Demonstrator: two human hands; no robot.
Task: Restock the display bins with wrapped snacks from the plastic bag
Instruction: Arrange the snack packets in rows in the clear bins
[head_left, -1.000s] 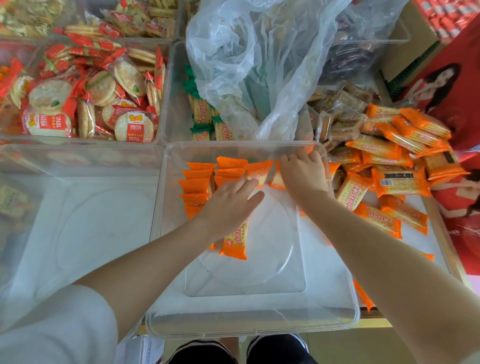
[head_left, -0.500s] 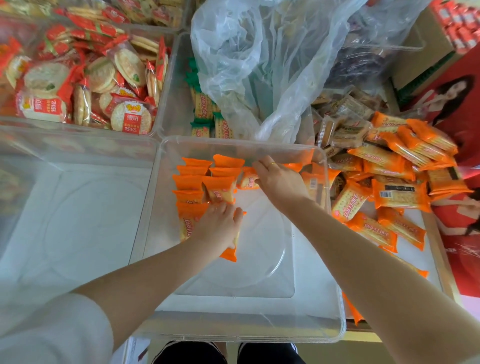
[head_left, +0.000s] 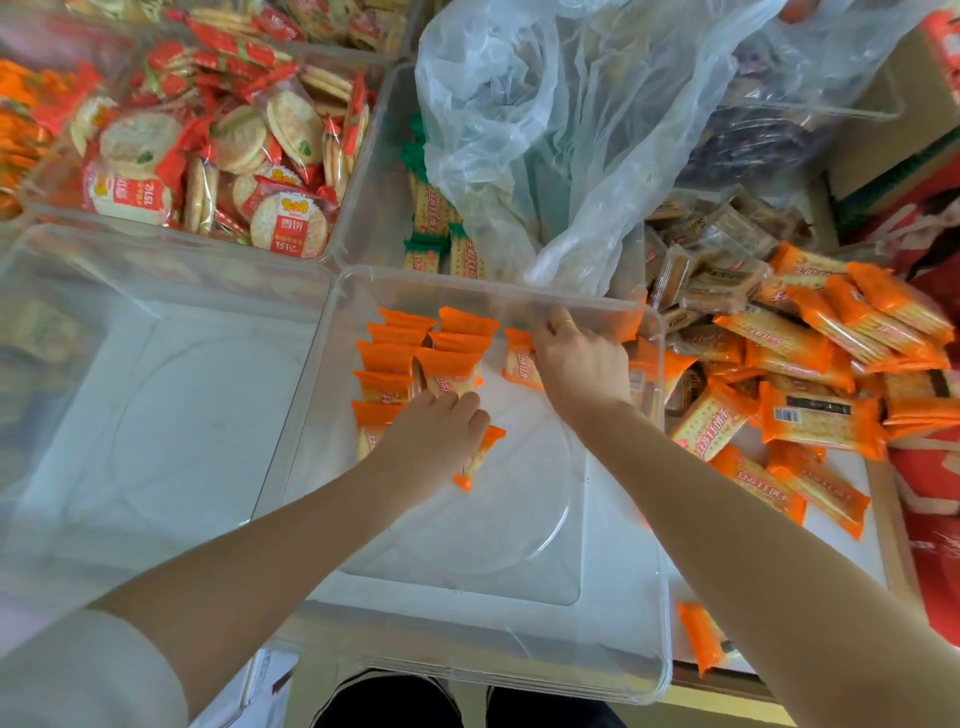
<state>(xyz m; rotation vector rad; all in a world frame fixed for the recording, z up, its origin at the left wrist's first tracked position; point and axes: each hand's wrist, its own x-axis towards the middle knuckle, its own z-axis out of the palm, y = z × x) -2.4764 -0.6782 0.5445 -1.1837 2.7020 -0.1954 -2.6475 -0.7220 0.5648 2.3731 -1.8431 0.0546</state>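
A clear plastic bin (head_left: 618, 644) stands in front of me, with two short rows of orange-wrapped cracker packs (head_left: 402, 358) along its far left. My left hand (head_left: 434, 441) lies over one orange pack (head_left: 480, 457) on the bin floor, fingers curled against the stacked packs. My right hand (head_left: 579, 364), a ring on one finger, holds another orange pack (head_left: 519, 361) upright near the far wall. The crumpled clear plastic bag (head_left: 561, 119) sits in the bin behind.
A loose heap of orange cracker packs (head_left: 810, 374) lies on the surface to the right, with brown-wrapped packs (head_left: 722, 260) behind it. An unfilled clear bin (head_left: 156, 415) is at left. Round rice crackers (head_left: 234, 156) fill the far-left bin. Green-ended packs (head_left: 431, 218) sit beside the bag.
My right hand has moved left from the bin's far right corner and set a pack beside the rows. My left hand has slid left and pressed its pack toward the stack.
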